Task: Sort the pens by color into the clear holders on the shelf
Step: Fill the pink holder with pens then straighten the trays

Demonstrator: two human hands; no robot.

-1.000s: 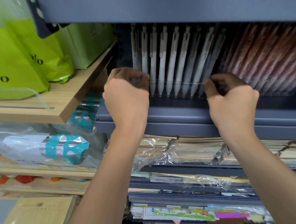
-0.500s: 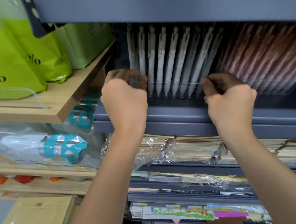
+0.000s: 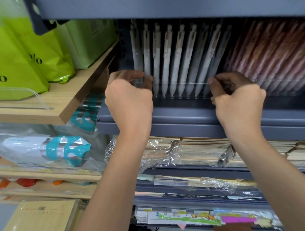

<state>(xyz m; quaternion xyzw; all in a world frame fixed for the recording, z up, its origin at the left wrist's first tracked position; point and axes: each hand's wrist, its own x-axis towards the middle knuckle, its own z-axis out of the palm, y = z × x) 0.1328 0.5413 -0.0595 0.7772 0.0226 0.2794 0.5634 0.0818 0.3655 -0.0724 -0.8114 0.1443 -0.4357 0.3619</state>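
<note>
Little had changed from a second before: your hands kept their places at the two ends of the holder. Your left hand (image 3: pixel 128 102) pinched the left end of the clear holder (image 3: pixel 182 97) between thumb and curled forefinger, just below the leftmost pen. Your right hand (image 3: pixel 239 103) had its fingers curled over the right end, thumb pressed to the front wall. Between your hands the white pens (image 3: pixel 167 63) stood in a row in that holder, tips down and leaning back, at the front edge of the grey shelf (image 3: pixel 183 117). Just right of it, a second clear holder (image 3: pixel 285 93) carried the reddish pens (image 3: pixel 270 59), blurred. Below the shelf lay wrapped notebooks (image 3: pixel 192 152). Off to the left, green bags (image 3: pixel 17 68) sat on a wooden shelf (image 3: pixel 61 104).
</note>
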